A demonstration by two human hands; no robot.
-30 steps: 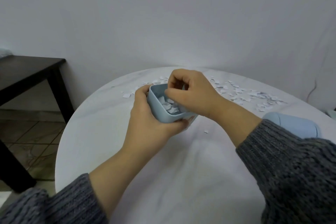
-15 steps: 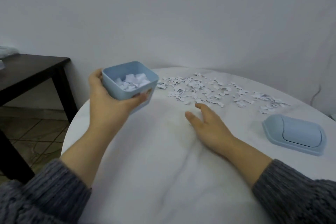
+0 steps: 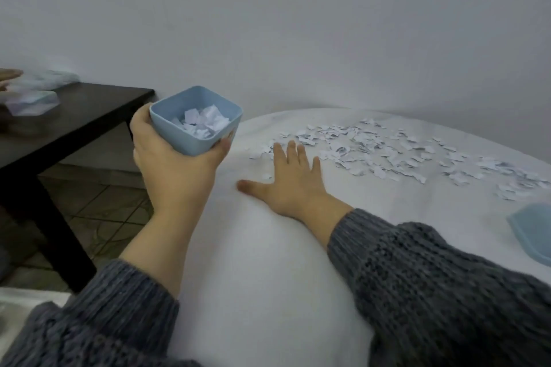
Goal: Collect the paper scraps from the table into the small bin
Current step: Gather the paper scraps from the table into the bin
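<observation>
My left hand grips a small light-blue bin from below, just off the round white table's left edge. White paper scraps lie inside the bin. My right hand rests flat on the table with fingers spread, its fingertips at the near edge of a wide scatter of paper scraps across the far side of the table.
A light-blue lid lies at the table's right edge. A dark wooden side table stands to the left with pale bags on it. A tiled floor shows between the two tables. A plain wall is behind.
My left hand has carried the bin from the table's middle out past its left edge. My right hand left the bin and now lies flat at the scatter of scraps.
</observation>
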